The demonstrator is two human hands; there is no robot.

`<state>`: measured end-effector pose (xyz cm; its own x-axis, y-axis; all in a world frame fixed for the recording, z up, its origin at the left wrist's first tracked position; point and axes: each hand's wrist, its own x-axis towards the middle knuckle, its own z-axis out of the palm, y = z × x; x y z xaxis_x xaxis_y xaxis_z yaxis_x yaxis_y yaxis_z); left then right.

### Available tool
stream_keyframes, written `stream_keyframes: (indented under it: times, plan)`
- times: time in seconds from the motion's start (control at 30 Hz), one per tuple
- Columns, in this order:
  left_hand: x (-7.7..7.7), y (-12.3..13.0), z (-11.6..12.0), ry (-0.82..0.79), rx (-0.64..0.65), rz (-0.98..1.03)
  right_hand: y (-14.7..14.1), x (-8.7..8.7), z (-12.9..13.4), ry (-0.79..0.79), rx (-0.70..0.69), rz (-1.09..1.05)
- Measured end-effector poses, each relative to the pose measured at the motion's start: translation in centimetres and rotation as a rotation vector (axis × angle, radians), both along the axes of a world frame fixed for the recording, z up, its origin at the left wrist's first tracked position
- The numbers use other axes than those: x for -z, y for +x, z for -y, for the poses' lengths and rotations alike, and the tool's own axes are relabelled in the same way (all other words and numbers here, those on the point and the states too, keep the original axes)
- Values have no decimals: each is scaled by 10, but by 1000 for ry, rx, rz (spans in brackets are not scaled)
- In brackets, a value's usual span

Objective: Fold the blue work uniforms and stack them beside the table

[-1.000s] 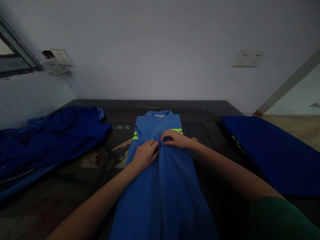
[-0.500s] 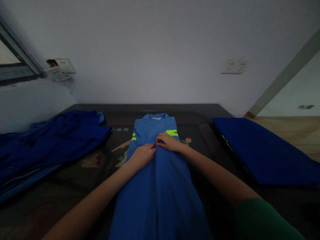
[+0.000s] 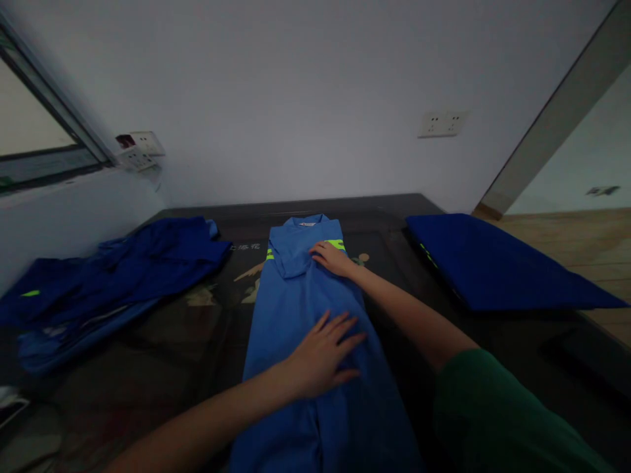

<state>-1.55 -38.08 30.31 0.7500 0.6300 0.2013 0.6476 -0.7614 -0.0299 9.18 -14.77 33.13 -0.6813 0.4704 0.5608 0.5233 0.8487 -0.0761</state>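
A light blue garment [image 3: 290,315] with a collar and bright yellow-green strips lies lengthwise in front of me, folded narrow, with its collar at the far end. My left hand [image 3: 323,358] is open, fingers spread over the lower part of the garment, slightly smeared by motion. Farther up, my right hand [image 3: 332,257] rests on the chest part beside the right yellow-green strip [image 3: 336,244]. Its fingers look slightly bent and apart, laid on the cloth. Some creases run down the middle of the fabric, below the right hand.
Dark blue clothes [image 3: 162,263] lie in a loose pile on the left of the dark table [image 3: 197,355]. A flat, folded dark blue garment [image 3: 493,266] is at the right. Behind stands a wall with sockets [image 3: 442,123]. A white object with a cable [image 3: 12,406] sits at lower left.
My left hand has let go of the cloth at the chest and moved down and right over the garment, opening. My right hand has loosened its pinch. The view has shifted slightly.
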Motion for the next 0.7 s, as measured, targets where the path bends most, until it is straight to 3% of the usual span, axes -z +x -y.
stream_keyframes:
  times: [0.07,0.17,0.33,0.53,0.7]
  plan:
    - [6,13,15,-67,97,-6,9,-3,0,-46,128,-40]
    - [9,24,16,-104,115,-3,17,2,2,-125,309,-16]
    - [3,28,20,-149,235,-93,19,17,2,-194,417,38]
    - [0,25,39,-59,453,-187,24,9,-21,-309,380,139]
    - [26,24,20,194,529,-205,31,0,-48,-337,317,60]
